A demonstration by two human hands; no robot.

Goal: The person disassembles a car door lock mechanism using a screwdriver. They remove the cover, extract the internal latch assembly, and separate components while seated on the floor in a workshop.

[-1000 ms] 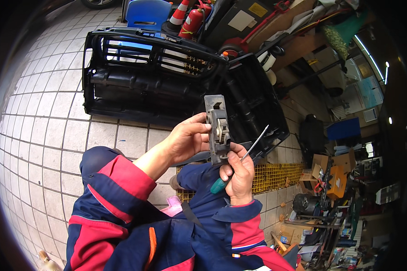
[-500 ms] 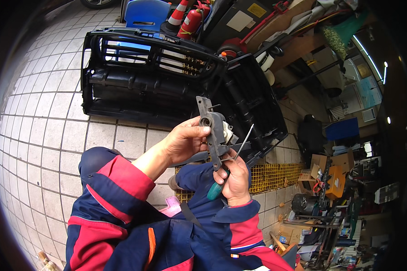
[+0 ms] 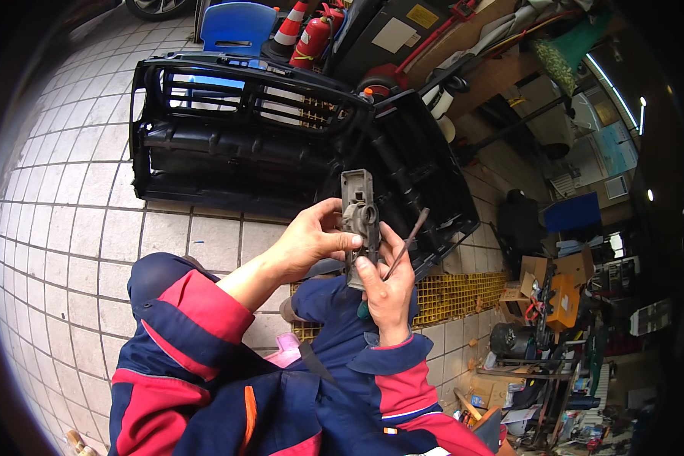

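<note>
The grey part [image 3: 362, 219] sits between left hand [image 3: 318, 240] and right hand [image 3: 390, 290], apparently clamped by both.

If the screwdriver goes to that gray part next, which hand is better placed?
Probably the right hand: the screwdriver is in its grip. It also touches the gray part, but the left hand holds that from the other side and could likely steady it.

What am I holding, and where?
Left hand: grey plastic housing, left side near the middle. Right hand: its lower part, plus a screwdriver by its mostly hidden handle.
</note>
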